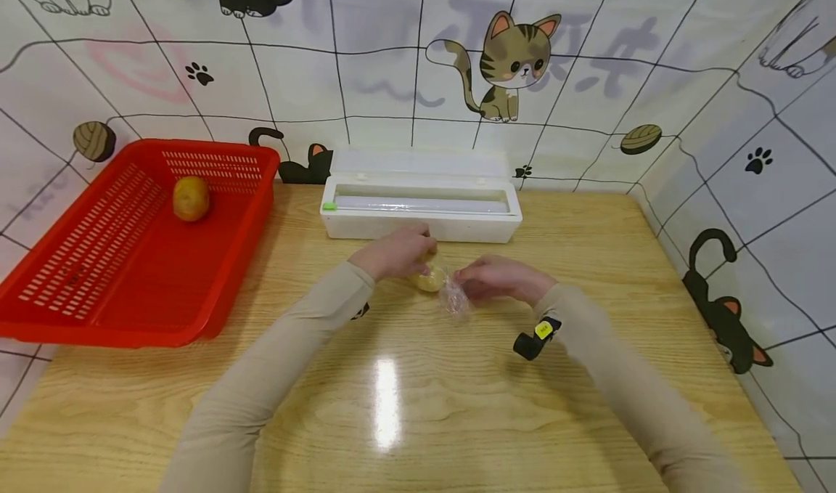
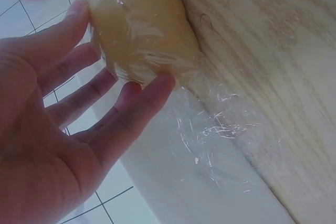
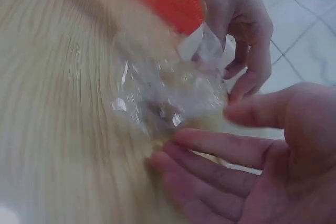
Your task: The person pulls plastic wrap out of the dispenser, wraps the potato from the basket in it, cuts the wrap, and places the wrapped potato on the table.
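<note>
A yellowish potato (image 1: pixel 430 279) lies low over the table between my two hands, loosely wrapped in clear cling film (image 1: pixel 454 298). My left hand (image 1: pixel 400 252) holds it from the left, thumb and fingertips around its side in the left wrist view, where the potato (image 2: pixel 142 30) fills the top. Loose crinkled film (image 2: pixel 215 129) trails off one end. From the right, my right hand (image 1: pixel 503 279) touches the wrapping; in the right wrist view its fingers (image 3: pixel 226 150) are fairly straight against the film (image 3: pixel 163 98), thumb apart.
A white film dispenser box (image 1: pixel 418 226) with a raised lid and a roll inside stands behind my hands. On the left, a red basket (image 1: pixel 222 290) contains another potato (image 1: pixel 191 198). A cat-patterned covering stands behind and right of the wooden table (image 1: pixel 457 420).
</note>
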`<state>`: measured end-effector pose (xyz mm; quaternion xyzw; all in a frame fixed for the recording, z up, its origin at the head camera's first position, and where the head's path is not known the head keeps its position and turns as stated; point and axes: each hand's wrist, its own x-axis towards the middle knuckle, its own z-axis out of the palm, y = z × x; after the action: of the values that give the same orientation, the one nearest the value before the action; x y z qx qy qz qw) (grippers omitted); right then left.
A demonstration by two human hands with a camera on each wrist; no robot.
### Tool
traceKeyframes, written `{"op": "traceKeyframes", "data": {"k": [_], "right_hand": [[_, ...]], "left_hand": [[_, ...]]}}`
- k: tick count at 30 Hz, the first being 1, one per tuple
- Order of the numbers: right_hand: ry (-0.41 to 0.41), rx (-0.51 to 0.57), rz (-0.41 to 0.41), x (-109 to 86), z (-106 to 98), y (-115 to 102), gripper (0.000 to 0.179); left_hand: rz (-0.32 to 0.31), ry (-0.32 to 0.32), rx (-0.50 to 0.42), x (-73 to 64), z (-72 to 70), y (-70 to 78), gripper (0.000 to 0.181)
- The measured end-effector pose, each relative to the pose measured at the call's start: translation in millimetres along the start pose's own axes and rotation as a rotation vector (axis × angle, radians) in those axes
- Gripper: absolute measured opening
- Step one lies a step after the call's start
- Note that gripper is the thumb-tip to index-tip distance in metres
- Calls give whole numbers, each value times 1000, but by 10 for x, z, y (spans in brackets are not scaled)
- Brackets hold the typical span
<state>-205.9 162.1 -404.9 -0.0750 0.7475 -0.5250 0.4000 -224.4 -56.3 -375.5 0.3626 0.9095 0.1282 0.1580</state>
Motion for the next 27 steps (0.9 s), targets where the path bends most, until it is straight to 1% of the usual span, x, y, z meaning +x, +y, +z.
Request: {"op": "traceKeyframes", "data": {"k": [2,4,7,9,11,12,13,15,16,17,18,21,23,25,27], "right_hand": [[55,-255,-161,-68,-22,-43,28],[109,-589,-383,-114,-9,-78,26],[172,-1131,-731,-99,52,-89,33],[224,-1451,-904,-72,95,-83,32],[237,-1662,-1008,-33,111,-44,27],[240,-1739,-1034,-22,113,-27,25],[249,-1793,-1055,-12,113,-5,24],[261,-1836,-1090,11,110,43,26],[271,-1834,-1111,19,111,61,27],[284,-1818,-1131,30,113,73,27],[296,-1780,-1147,44,116,88,27],[340,-1606,-1187,77,126,126,26],[364,-1477,-1197,93,129,152,25],[373,-1355,-1185,98,127,180,23],[365,-1230,-1145,96,124,199,22]], "left_hand": [[0,-5,1,1,4,-5,36],[7,-4,2,2,6,-14,36],[14,0,-3,8,8,-34,35],[18,3,-4,13,4,-44,35],[19,2,-5,17,4,-49,34],[21,2,-3,17,4,-48,34],[22,1,-1,18,4,-47,34],[21,-4,5,23,9,-48,34],[19,-5,3,24,10,-48,34],[16,-6,2,25,9,-49,35],[15,-5,1,27,9,-50,35],[16,3,0,29,8,-54,35],[18,12,4,28,12,-57,35],[22,20,12,27,21,-60,35],[26,27,20,26,33,-60,35]]}}
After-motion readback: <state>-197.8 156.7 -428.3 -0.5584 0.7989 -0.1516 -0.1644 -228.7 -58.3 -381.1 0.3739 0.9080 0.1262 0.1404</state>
